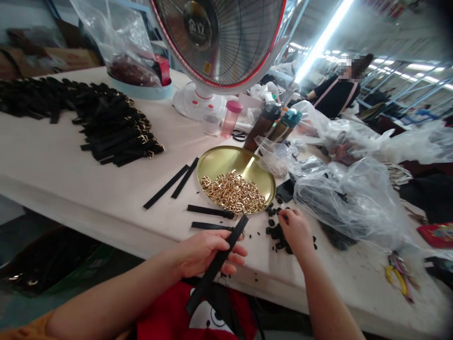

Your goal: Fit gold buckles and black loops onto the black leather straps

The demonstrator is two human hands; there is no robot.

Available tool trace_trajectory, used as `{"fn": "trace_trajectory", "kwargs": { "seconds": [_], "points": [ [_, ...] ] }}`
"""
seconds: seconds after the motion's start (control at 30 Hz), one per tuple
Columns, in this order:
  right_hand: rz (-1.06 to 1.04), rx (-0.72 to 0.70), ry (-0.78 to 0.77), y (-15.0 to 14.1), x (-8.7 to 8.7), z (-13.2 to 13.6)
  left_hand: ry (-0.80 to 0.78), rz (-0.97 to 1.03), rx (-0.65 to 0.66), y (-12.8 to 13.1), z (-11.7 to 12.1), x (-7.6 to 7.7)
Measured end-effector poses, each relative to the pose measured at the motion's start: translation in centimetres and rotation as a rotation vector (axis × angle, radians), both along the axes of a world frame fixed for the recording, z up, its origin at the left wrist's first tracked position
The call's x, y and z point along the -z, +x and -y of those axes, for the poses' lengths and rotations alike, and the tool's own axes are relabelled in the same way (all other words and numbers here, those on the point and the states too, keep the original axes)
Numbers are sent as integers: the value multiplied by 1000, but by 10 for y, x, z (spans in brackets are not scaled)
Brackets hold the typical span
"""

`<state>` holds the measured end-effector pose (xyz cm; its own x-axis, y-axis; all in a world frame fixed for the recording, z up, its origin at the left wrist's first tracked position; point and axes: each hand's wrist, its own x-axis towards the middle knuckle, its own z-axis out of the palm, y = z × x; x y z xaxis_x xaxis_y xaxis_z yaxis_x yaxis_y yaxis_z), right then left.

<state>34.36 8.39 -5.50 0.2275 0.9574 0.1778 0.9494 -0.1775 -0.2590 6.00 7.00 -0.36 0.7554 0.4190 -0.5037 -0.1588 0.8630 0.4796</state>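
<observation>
A flat black strap (217,264) lies across the fingers of my left hand (208,252), pinned by the thumb near the table's front edge. My right hand (295,231) reaches down to a scatter of small black loops (281,241), its fingertips pinched together at the pile's upper edge. Whether a loop is between them I cannot make out. Just beyond my hands sits a round gold tray (226,158) heaped with small gold buckles (235,191). Two black straps with buckles at their ends (210,211) lie left of the tray's near rim, and two plain black strips (166,186) lie farther left.
A large heap of buckled black straps (116,127) covers the table's left back. Behind the tray stand a fan heater (219,42), a pink cup (231,118) and bottles (262,125). Clear plastic bags (350,198) and yellow-handled pliers (396,278) lie right. A person (334,92) is in the background.
</observation>
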Motion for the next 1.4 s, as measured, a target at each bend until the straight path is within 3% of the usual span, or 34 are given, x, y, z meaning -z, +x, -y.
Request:
{"fn": "trace_trajectory", "kwargs": {
  "seconds": [0.1,0.2,0.3,0.4,0.5,0.63,0.8,0.9,1.07,1.2,1.3,1.4],
  "points": [
    [-714,69,53,-19,-3,18,-5,29,9,-1,2,0],
    [-1380,126,39,-56,-7,37,37,14,42,1,3,5],
    [-1706,150,4,-91,-12,48,230,-89,97,4,4,13],
    [-1835,136,-37,-110,-15,51,542,-276,122,6,2,22],
    [-1835,143,-18,-113,-13,51,770,-438,183,4,0,24],
    [-1674,169,-11,-107,-4,55,1046,-625,310,-5,-6,19],
    [-1407,12,-97,-104,-3,61,1308,-696,445,-12,-15,11],
    [-1440,-22,-133,-113,-7,59,1305,-654,416,-6,-14,9],
    [-1619,78,15,-144,-1,52,1187,-701,186,8,-7,12],
    [-1553,-37,-27,-145,8,41,1157,-710,146,6,-15,18],
    [-1271,-139,-18,-113,4,15,1146,-699,92,0,-26,21],
    [-620,-89,126,-77,-2,-24,1077,-673,47,-3,-31,22]
  ]
}}
